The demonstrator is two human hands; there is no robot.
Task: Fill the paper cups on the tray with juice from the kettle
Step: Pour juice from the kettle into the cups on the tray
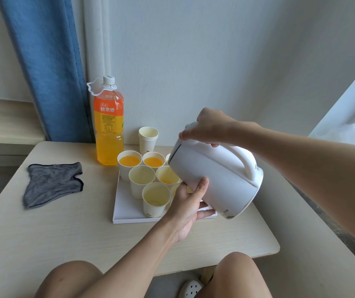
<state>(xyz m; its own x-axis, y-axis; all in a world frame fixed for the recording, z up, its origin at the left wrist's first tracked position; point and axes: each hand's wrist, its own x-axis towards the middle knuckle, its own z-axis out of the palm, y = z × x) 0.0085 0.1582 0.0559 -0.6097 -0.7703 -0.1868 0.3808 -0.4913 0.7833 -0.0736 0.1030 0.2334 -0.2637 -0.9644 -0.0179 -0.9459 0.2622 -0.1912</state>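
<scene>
A white kettle [215, 175] is tilted spout-down over the paper cups on the white tray [127, 209]. My right hand [211, 127] grips the top of its handle by the lid. Lower down, my left hand [188, 205] supports the kettle, thumb against its side and fingers stretched underneath. The two back cups [129, 161] [153, 161] are full of orange juice. Under the spout, one cup [166, 176] holds a little juice. Two nearer cups [141, 176] [156, 194] look empty. The kettle and my left hand hide more cups to the right.
Behind the tray stand an orange juice bottle [108, 125] and a stack of spare paper cups [148, 138]. On the table [64, 233] to the left lies a grey cloth [51, 183]. Walls close the back and right; a blue curtain [43, 61] hangs at the left.
</scene>
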